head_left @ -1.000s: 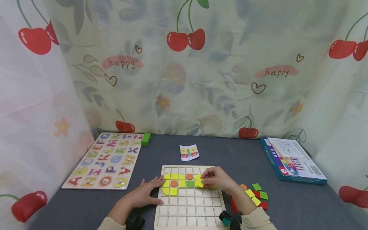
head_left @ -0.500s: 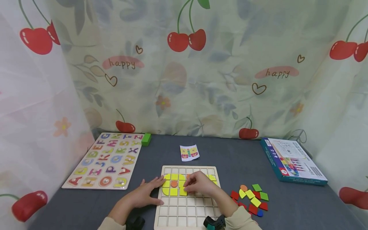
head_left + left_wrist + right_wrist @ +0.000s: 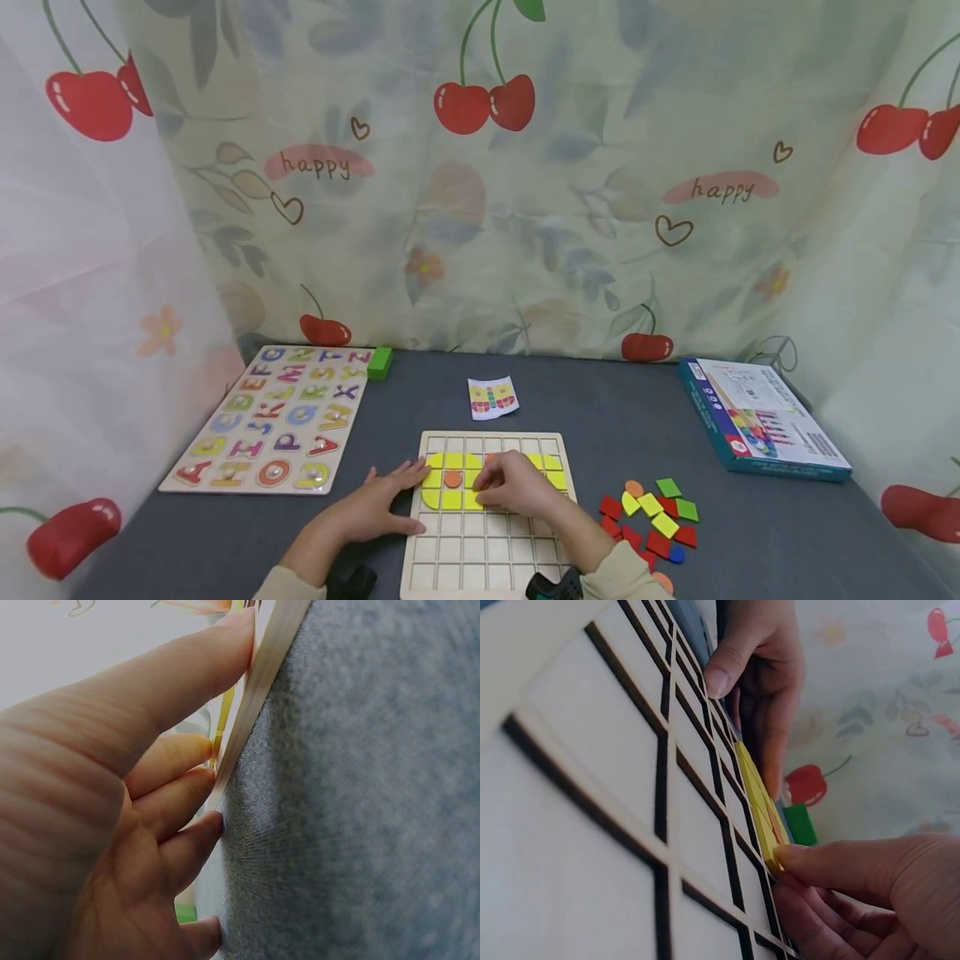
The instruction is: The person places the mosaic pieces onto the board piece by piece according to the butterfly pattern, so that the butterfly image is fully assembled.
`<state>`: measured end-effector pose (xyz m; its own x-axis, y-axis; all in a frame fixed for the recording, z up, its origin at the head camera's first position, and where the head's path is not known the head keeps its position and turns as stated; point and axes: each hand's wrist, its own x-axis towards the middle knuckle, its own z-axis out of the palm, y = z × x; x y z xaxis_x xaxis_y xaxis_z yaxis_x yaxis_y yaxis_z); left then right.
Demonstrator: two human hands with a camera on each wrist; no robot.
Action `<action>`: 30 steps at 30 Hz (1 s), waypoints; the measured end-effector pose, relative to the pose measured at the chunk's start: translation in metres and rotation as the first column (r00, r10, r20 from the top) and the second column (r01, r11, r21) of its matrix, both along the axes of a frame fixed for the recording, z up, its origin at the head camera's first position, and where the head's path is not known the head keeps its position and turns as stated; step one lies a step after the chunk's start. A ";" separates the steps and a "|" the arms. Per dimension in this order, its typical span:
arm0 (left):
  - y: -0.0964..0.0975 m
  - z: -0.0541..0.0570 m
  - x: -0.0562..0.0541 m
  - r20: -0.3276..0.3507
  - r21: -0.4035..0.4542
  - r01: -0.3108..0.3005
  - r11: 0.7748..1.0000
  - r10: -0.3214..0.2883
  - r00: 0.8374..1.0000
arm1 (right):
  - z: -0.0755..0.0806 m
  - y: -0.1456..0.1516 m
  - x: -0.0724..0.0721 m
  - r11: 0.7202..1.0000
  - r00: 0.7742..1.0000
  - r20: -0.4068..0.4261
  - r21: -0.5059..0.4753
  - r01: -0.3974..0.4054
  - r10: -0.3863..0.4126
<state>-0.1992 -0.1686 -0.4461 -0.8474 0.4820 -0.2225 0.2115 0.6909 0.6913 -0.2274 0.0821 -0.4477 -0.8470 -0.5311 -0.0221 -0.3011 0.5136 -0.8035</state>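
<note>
A pale wooden grid board (image 3: 480,550) lies on the table. Yellow tiles (image 3: 452,460) and an orange disc (image 3: 452,479) fill cells in its upper rows. My left hand (image 3: 378,504) rests on the board's left edge, fingers spread; the left wrist view has its fingertips along the wooden rim (image 3: 259,682). My right hand (image 3: 517,485) is over the middle of the grid, thumb and fingers pinching a yellow square tile (image 3: 471,500) at the right end of the third row. In the right wrist view the thumb is on that tile (image 3: 769,855). The right hand hides several cells behind it.
Loose red, yellow, green, blue and orange pieces (image 3: 657,546) lie right of the board. A butterfly pattern card (image 3: 492,398) lies beyond it. An alphabet board (image 3: 255,450) with a green block (image 3: 380,364) is at left, a flat box (image 3: 765,421) at right.
My right hand has carried the yellow tile from the board's right side leftward and down into the third row, beside the other yellow tiles. My left hand has stayed put.
</note>
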 end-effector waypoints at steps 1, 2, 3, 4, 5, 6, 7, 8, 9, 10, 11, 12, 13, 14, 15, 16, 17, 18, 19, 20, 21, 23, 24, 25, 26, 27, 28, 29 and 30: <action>0.000 0.000 0.000 0.000 0.000 0.000 1.000 0.000 1.000 | 0.000 0.000 0.000 1.000 1.000 0.001 0.001 0.001 -0.001; -0.001 0.000 0.000 -0.001 -0.001 0.001 1.000 -0.001 1.000 | 0.000 0.002 0.000 1.000 1.000 0.006 -0.005 -0.002 0.002; -0.001 -0.001 0.000 -0.001 -0.001 0.001 1.000 -0.001 1.000 | 0.000 0.004 0.000 1.000 1.000 0.012 -0.011 -0.005 0.005; -0.002 -0.001 0.000 -0.002 -0.001 0.002 1.000 -0.002 1.000 | 0.001 0.006 0.000 1.000 1.000 0.026 -0.021 -0.005 0.005; -0.002 -0.001 0.000 -0.003 0.000 0.002 1.000 -0.002 1.000 | 0.001 0.009 0.000 1.000 0.999 0.042 -0.031 -0.003 0.005; -0.002 -0.001 0.000 -0.002 0.004 0.002 1.000 -0.002 1.000 | 0.002 0.013 0.000 0.999 0.999 0.054 -0.043 -0.001 0.003; -0.002 -0.001 0.000 -0.003 0.006 0.002 1.000 -0.002 1.000 | 0.004 0.018 0.000 0.998 0.997 0.073 -0.059 0.004 0.000; -0.002 -0.001 0.000 -0.005 0.008 0.002 1.000 -0.002 1.000 | 0.006 0.023 0.000 0.997 0.996 0.093 -0.076 0.011 -0.004; -0.002 -0.001 0.000 -0.004 0.010 0.001 1.000 -0.001 1.000 | 0.007 0.029 0.000 0.996 0.994 0.105 -0.087 0.018 -0.009; -0.002 -0.001 0.000 -0.004 0.010 0.001 1.000 -0.001 1.000 | 0.009 0.034 -0.001 0.995 0.993 0.118 -0.097 0.027 -0.015; -0.002 -0.001 0.000 -0.004 0.011 0.000 1.000 0.000 1.000 | 0.010 0.040 -0.001 0.994 0.992 0.125 -0.104 0.036 -0.023; -0.002 -0.001 0.000 -0.005 0.012 0.000 1.000 0.000 1.000 | 0.012 0.046 -0.001 0.993 0.991 0.129 -0.107 0.047 -0.033; -0.002 -0.001 -0.001 -0.004 0.011 0.000 1.000 0.000 1.000 | 0.013 0.052 -0.002 0.992 0.990 0.134 -0.111 0.056 -0.041; -0.002 -0.001 -0.001 -0.004 0.011 0.001 1.000 -0.001 1.000 | 0.013 0.059 -0.002 0.992 0.990 0.132 -0.108 0.064 -0.050; -0.001 -0.001 -0.001 -0.003 0.010 0.001 1.000 -0.001 1.000 | 0.013 0.066 -0.003 0.992 0.990 0.130 -0.107 0.069 -0.055; -0.001 -0.001 -0.001 -0.002 0.010 0.001 1.000 -0.001 1.000 | 0.014 0.073 -0.003 0.991 0.988 0.138 -0.110 0.078 -0.063; -0.001 -0.001 -0.001 -0.002 0.010 0.001 1.000 -0.001 1.000 | 0.014 0.079 -0.003 0.990 0.988 0.138 -0.108 0.089 -0.074; -0.001 -0.001 -0.001 -0.001 0.009 0.000 1.000 0.000 1.000 | 0.015 0.086 -0.003 0.989 0.987 0.140 -0.110 0.096 -0.081; -0.001 -0.001 -0.001 0.001 0.008 -0.001 1.000 0.001 1.000 | 0.015 0.093 -0.003 0.988 0.986 0.142 -0.110 0.104 -0.088; -0.001 -0.001 -0.001 0.002 0.007 -0.002 1.000 0.002 1.000 | 0.015 0.100 -0.003 0.988 0.984 0.147 -0.106 0.115 -0.099; -0.001 -0.001 -0.001 0.002 0.006 -0.004 1.000 0.004 1.000 | 0.016 0.106 -0.002 0.986 0.982 0.153 -0.107 0.129 -0.112; -0.001 -0.001 -0.001 -0.003 -0.001 -0.004 1.000 0.004 1.000 | 0.017 0.119 -0.001 0.982 0.975 0.163 -0.090 0.169 -0.153; 0.000 -0.001 -0.001 -0.003 -0.003 -0.004 1.000 0.004 1.000 | 0.018 0.125 0.000 0.979 0.971 0.172 -0.084 0.185 -0.169; 0.000 -0.001 -0.001 -0.005 -0.005 -0.004 1.000 0.004 1.000 | 0.018 0.132 0.001 0.977 0.966 0.179 -0.073 0.201 -0.186; 0.000 0.000 -0.001 -0.006 -0.006 -0.003 1.000 0.003 1.000 | 0.018 0.139 0.002 0.974 0.962 0.186 -0.061 0.217 -0.202; 0.000 0.000 -0.001 -0.008 -0.006 -0.003 1.000 0.003 1.000 | 0.018 0.145 0.003 0.971 0.956 0.196 -0.051 0.234 -0.220; 0.001 0.000 0.000 -0.009 -0.007 -0.002 1.000 0.002 1.000 | 0.019 0.152 0.004 0.968 0.950 0.202 -0.040 0.249 -0.236; 0.001 0.000 0.000 -0.008 -0.005 -0.002 1.000 0.002 1.000 | 0.019 0.158 0.005 0.965 0.947 0.204 -0.030 0.260 -0.248; 0.001 0.001 0.000 -0.007 -0.002 -0.002 1.000 0.002 1.000 | 0.019 0.165 0.006 0.963 0.944 0.208 -0.027 0.267 -0.256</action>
